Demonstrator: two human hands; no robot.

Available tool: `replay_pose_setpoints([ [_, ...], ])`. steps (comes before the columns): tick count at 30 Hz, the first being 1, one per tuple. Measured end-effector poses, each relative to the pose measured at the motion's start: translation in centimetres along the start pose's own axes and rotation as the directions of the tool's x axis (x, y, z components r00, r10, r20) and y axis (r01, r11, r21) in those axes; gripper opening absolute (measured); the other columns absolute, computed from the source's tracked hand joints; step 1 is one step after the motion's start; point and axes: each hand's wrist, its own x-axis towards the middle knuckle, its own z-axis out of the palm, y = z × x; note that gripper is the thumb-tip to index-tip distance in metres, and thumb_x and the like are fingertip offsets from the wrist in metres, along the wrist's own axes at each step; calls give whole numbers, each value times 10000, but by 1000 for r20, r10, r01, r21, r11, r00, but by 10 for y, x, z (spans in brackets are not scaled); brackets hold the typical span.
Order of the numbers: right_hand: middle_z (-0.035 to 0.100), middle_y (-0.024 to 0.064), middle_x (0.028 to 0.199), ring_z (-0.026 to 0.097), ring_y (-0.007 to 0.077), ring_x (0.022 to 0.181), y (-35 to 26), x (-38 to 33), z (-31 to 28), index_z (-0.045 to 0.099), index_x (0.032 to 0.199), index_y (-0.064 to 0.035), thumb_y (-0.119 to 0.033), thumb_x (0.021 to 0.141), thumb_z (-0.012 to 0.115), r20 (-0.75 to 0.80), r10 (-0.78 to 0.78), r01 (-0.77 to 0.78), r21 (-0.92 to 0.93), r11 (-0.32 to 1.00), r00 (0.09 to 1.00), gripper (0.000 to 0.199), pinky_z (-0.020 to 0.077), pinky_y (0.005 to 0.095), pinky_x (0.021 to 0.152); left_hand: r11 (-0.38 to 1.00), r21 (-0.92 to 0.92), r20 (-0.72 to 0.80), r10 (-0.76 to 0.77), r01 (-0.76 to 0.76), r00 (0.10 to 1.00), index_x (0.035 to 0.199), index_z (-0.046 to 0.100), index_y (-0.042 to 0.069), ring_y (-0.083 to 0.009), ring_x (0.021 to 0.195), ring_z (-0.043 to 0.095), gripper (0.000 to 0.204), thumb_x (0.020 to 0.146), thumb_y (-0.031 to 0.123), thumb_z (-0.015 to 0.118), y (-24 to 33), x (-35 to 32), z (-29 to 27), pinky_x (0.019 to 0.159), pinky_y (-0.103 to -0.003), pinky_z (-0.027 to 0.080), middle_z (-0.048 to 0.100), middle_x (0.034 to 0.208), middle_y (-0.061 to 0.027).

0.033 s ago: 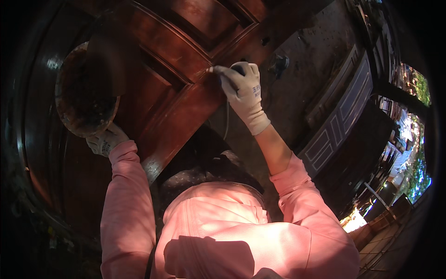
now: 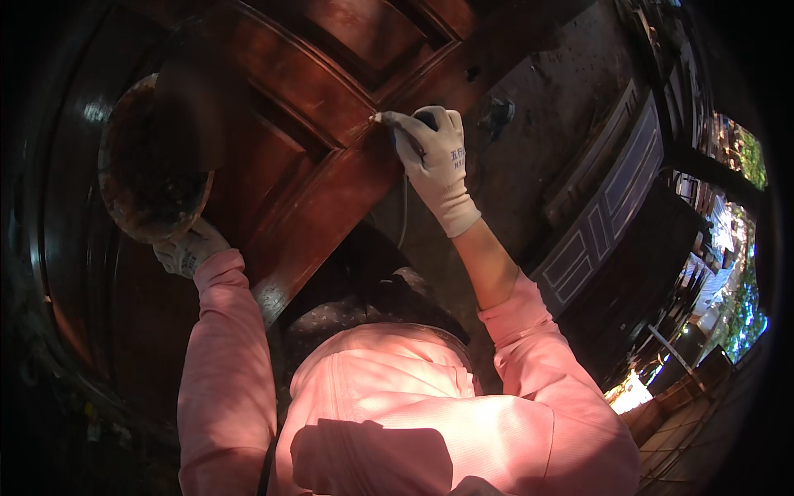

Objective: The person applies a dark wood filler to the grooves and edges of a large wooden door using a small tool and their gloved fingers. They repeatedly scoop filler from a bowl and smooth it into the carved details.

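Observation:
A reddish-brown panelled wooden door (image 2: 331, 202) lies at a slant in front of me. My right hand (image 2: 434, 161), in a white glove with dark patches near the fingers, reaches over its edge. Its index finger stretches to the raised moulding near a panel corner, and the other fingers curl in. Whatever may be pinched at the fingertip is too small to make out. At the left, my gloved left hand (image 2: 192, 248) grips the lower rim of a round, shallow bowl (image 2: 136, 186) with a dark, stained inside. A dark blurred shape covers part of the bowl. Its fingers are mostly hidden beneath the bowl.
To the right, a greyish panelled door (image 2: 604, 207) leans beside dark stacked boards (image 2: 637, 248). A thin pale cord (image 2: 404, 215) hangs below my right hand. A small dark object (image 2: 498, 116) lies on the grey ground (image 2: 571, 83) beyond the door's edge.
My right hand has shifted very slightly upward along the moulding. The left hand and the bowl stay where they were.

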Motion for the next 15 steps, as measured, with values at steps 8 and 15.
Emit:
replay_pose_setpoints([
  [8,635,61,956,573,269,968,-4,-14,-25,794,1061,-153,-112,839,709,95,97,-110,147,983,991,241,472,387,872,999,38,-12,1,0,1000,1314,524,-6,-457,1097,586,524,994,405,567,2,1,5,865,-586,494,597,1195,-263],
  [15,641,70,979,568,229,980,-9,-60,-43,782,1124,-86,-52,884,665,76,437,-429,397,811,896,269,467,341,875,999,-20,27,-50,51,998,1338,543,40,-430,1200,539,528,995,439,584,0,0,6,968,-569,450,596,1235,-222],
])
